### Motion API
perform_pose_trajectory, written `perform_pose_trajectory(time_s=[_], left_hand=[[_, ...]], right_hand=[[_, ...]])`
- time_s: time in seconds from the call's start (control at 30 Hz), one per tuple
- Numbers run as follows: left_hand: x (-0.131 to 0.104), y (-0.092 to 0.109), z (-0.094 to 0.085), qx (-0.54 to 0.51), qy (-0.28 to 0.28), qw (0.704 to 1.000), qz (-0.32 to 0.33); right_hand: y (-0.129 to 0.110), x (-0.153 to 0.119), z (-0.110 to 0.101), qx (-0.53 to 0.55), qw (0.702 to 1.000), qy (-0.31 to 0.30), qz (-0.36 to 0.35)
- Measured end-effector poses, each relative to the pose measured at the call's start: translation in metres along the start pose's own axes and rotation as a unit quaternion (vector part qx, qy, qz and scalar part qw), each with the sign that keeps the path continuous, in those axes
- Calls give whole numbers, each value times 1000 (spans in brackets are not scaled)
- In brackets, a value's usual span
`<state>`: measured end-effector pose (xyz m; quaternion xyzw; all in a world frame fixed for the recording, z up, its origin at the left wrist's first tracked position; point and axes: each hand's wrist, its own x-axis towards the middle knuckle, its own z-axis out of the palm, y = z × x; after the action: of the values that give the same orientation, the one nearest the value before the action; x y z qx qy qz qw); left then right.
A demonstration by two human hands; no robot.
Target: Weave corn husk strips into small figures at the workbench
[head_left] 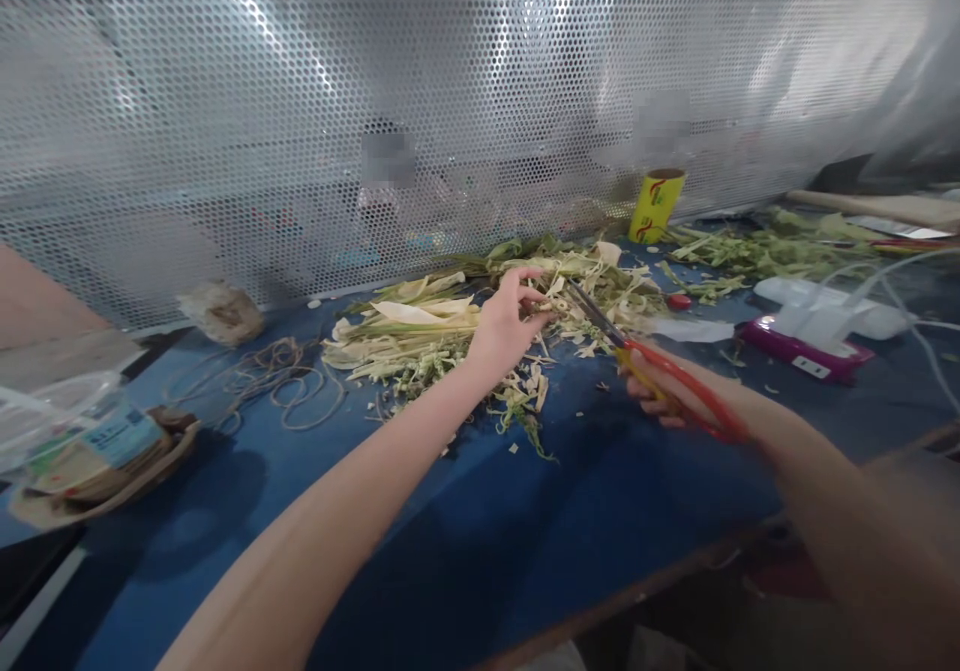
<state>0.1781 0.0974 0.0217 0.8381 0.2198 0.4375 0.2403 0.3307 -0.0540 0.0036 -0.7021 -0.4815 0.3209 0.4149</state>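
Scissors (616, 336) in R fingers (651, 393), L fingers (531, 294) pinch stalk (556, 305); plant pile (427, 316) around, twine (281, 371) nr.

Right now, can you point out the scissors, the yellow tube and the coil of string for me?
Scissors (724, 416): head view, red handle.
Yellow tube (655, 209): head view, printed side.
Coil of string (279, 376): head view, tangled loops.

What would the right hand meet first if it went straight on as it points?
With its scissors leading, the right hand would likely meet the dried plant pile just beside the left hand's fingertips; depth there is unclear.
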Motion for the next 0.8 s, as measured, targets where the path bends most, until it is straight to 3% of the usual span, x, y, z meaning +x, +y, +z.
perform_pose_trajectory(time_s=[0.07, 0.17, 0.4, 0.8], left_hand=[[0, 0, -2, 2, 10, 1000, -7], [-1, 0, -1, 4, 12, 1000, -7], [1, 2, 5, 11, 20, 1000, 14], [2, 10, 14, 8, 13, 1000, 22]], right_hand=[[-4, -1, -2, 139, 982, -84, 98], [-2, 3, -5, 229, 954, -110, 159], [3, 11, -10, 217, 947, -130, 197], [-7, 4, -9, 131, 963, -63, 226]])
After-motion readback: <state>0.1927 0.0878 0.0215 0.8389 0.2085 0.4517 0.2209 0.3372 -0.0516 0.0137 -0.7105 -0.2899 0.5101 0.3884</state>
